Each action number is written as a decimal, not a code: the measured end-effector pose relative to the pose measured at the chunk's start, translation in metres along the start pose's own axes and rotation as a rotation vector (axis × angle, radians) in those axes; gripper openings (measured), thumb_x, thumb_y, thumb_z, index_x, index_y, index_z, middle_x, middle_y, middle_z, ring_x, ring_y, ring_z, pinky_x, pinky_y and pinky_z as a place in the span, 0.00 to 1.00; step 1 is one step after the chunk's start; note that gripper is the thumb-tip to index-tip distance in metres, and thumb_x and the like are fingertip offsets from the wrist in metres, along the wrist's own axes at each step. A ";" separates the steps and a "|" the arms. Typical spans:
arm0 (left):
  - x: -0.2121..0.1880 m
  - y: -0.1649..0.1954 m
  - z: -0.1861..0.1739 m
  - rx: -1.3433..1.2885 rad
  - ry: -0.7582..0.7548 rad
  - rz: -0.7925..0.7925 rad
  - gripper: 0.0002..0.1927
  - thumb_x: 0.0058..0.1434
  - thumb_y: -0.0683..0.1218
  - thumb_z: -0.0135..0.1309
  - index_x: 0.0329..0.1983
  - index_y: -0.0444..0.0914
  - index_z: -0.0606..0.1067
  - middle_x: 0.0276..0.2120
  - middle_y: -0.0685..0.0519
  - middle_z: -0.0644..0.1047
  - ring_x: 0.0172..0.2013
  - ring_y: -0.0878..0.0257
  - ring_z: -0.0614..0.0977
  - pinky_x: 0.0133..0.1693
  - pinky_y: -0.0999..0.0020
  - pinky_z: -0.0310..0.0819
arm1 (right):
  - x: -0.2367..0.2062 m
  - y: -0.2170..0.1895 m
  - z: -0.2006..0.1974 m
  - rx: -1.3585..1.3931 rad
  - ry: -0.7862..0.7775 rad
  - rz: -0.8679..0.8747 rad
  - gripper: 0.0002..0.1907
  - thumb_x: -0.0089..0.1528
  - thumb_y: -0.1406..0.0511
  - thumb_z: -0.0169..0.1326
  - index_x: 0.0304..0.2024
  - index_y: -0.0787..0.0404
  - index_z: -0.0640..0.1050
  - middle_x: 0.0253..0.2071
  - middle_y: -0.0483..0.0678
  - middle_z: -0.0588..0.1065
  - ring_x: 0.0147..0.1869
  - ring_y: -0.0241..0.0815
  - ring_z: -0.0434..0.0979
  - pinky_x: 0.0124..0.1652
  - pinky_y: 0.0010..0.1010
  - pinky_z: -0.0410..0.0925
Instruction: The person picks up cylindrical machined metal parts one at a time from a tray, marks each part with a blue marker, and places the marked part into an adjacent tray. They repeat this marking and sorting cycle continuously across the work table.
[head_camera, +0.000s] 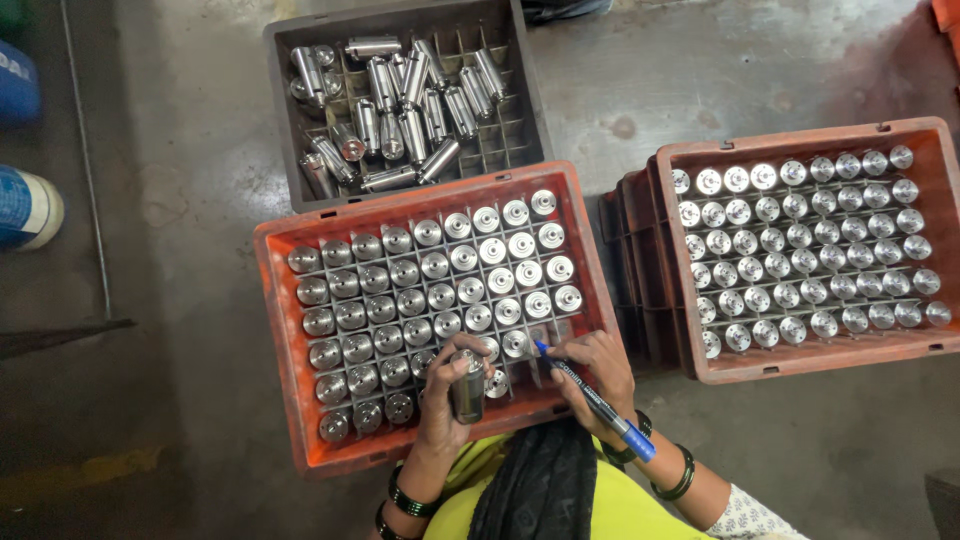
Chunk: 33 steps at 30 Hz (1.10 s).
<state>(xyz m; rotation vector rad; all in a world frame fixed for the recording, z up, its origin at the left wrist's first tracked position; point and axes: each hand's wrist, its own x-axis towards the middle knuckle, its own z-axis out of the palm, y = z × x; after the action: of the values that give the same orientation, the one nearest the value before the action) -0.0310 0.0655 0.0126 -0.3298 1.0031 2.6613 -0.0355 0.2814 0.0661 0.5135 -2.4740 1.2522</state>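
From where I watch, the far left edge shows a blue and white drum (25, 208) on the grey concrete floor (180, 200), well apart from the work. Next comes the near orange plastic crate (285, 330), its grid of cells filled with short shiny steel cylinders (400, 290) standing upright, flat round ends facing up. Beyond it, at the far side, sits a dark grey plastic crate (530, 90) in which longer steel cylinders (410, 100) lie loose in a heap, pointing every way. Over the near right corner of the orange crate I see the left hand (445, 390) closed around one shiny steel cylinder (467, 385), fingers wrapped about its body; its long axis runs near to far, tilted a little, with the rounded end towards the far side, and it is held just above the cells. Just right of it, the right hand (595, 375) pinches a blue marker pen (590, 395) between thumb and fingers; the pen lies diagonally, its tip far-left above the crate's cells, its blue cap end near-right. Further right, a second orange plastic crate (800, 365) stands on stacked crates, also filled with upright steel cylinders (800, 250).
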 end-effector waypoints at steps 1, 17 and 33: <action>0.000 0.000 0.000 0.010 0.000 0.001 0.19 0.57 0.52 0.56 0.42 0.32 0.73 0.38 0.49 0.72 0.38 0.63 0.75 0.44 0.67 0.73 | 0.000 0.000 0.000 -0.001 0.001 -0.002 0.11 0.58 0.69 0.59 0.43 0.63 0.77 0.40 0.50 0.78 0.40 0.48 0.75 0.43 0.36 0.66; -0.003 0.005 0.005 0.024 -0.010 -0.017 0.21 0.55 0.54 0.57 0.42 0.32 0.73 0.39 0.50 0.71 0.38 0.62 0.76 0.41 0.69 0.73 | 0.001 -0.001 0.000 0.013 0.030 -0.031 0.11 0.58 0.70 0.58 0.43 0.63 0.76 0.37 0.51 0.77 0.39 0.49 0.74 0.44 0.38 0.65; -0.002 0.004 0.004 0.017 -0.008 0.002 0.20 0.56 0.52 0.56 0.41 0.32 0.73 0.40 0.49 0.70 0.38 0.63 0.74 0.43 0.67 0.72 | -0.002 0.002 0.002 0.027 0.040 -0.028 0.11 0.58 0.70 0.58 0.43 0.63 0.75 0.39 0.51 0.78 0.41 0.49 0.75 0.44 0.37 0.66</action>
<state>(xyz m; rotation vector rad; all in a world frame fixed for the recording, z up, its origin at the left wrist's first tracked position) -0.0311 0.0649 0.0182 -0.3148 1.0237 2.6527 -0.0345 0.2813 0.0632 0.5226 -2.4117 1.2748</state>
